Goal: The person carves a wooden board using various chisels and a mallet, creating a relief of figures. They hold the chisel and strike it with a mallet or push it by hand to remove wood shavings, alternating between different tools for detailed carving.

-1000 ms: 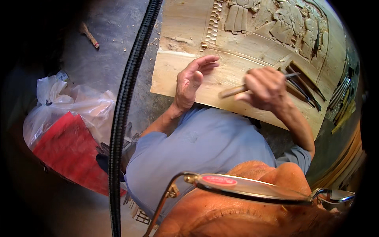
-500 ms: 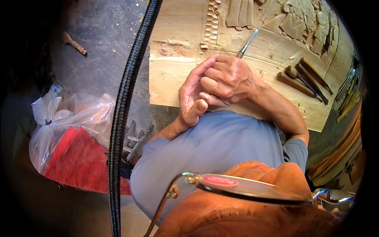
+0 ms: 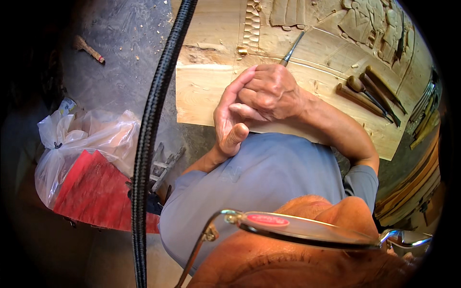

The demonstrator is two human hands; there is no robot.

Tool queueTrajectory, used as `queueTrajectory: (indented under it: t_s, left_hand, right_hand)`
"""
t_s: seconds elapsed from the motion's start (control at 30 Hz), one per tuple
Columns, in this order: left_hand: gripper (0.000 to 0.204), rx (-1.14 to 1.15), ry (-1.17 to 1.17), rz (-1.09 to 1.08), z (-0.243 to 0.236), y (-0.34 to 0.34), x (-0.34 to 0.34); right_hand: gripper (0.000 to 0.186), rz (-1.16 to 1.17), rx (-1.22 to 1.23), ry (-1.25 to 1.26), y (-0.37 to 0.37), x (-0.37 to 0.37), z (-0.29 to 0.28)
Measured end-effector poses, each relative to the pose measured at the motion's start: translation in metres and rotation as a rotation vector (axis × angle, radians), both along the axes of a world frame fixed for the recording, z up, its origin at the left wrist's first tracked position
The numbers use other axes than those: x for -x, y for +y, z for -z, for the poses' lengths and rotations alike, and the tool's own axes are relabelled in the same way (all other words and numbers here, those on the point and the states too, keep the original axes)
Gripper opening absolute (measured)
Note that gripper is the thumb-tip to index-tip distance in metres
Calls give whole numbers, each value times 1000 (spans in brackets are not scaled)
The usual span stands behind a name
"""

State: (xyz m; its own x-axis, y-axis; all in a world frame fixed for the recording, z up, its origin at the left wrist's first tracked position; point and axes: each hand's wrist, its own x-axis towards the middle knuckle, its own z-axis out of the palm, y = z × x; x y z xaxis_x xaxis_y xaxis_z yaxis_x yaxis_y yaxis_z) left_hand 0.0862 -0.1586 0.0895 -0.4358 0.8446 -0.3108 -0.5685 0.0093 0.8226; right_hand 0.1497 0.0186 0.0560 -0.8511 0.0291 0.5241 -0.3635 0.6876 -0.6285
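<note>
carving chisel [image 3: 291, 49] now pointing up and away over the pale carved wooden panel [image 3: 206, 91], blade poking out just beyond the knuckles, handle buried inside the fist. a second ago held low and flat across the board; since then swung upright. right hand [image 3: 271, 93] clamped shut around the chisel handle. left hand [image 3: 230, 120] brought in from its earlier flat rest on the wood, now cupped against the right one from the near side, fingers curled over it, thumb [image 3: 235, 139] free and pointing back toward the body. to the right of the grip, well apart, spare wooden-handled chisels [image 3: 367, 93] lying on the panel. far to the left of the grip, a clear plastic bag [image 3: 91, 139] over something red on the floor.
</note>
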Motion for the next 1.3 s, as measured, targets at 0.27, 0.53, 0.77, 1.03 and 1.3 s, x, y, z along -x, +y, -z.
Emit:
queueTrajectory:
  t_s: [0.27,0.53,0.77,1.03,1.3]
  left_hand:
    - [126,-33,-107,-17,-4,4,-1]
    - [114,-74,-138,-66,-4,9,-7]
    - [98,-73,-76,-110,4,6,-13]
    - [87,-66,42,-135,10,12,-16]
    - [77,-17,133,-139,16,8,-18]
  right_hand:
    - [44,45,30,35,0,-4,-4]
    - [43,3,39,49,6,-4,-5]
    - [42,-22,15,-8,6,-6,-2]
    - [43,-10,-20,-35,4,-8,1]
    - [47,-30,-47,-74,4,-12,3]
